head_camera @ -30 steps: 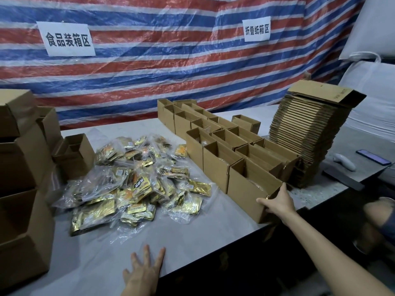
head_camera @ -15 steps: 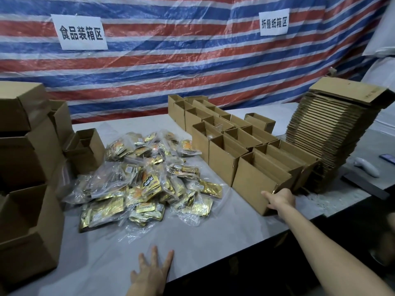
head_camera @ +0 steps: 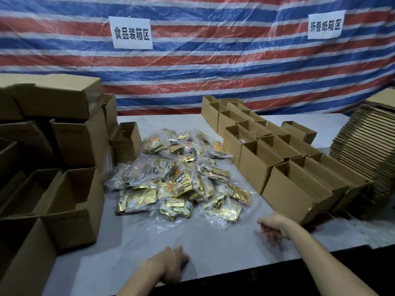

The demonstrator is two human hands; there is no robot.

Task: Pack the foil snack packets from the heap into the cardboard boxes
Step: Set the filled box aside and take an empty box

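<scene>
A heap of gold foil snack packets [head_camera: 179, 176] in clear wrappers lies on the grey table [head_camera: 213, 248], in the middle. To its right stand rows of small open cardboard boxes [head_camera: 267, 146]; the nearest box [head_camera: 292, 197] sits at the table's front right. My right hand [head_camera: 272, 227] hangs just left of that box and in front of the heap, fingers loosely curled, holding nothing. My left hand [head_camera: 174, 263] rests near the table's front edge, fingers bent down, nothing in it.
Larger open cardboard boxes [head_camera: 53, 189] are stacked at the left. A tall pile of flat folded cartons [head_camera: 369, 150] stands at the right. A striped tarp [head_camera: 213, 71] with two paper signs hangs behind the table.
My right hand has let go of the nearest box and moved left toward the heap. My left hand went from flat with spread fingers to bent. The view swung left.
</scene>
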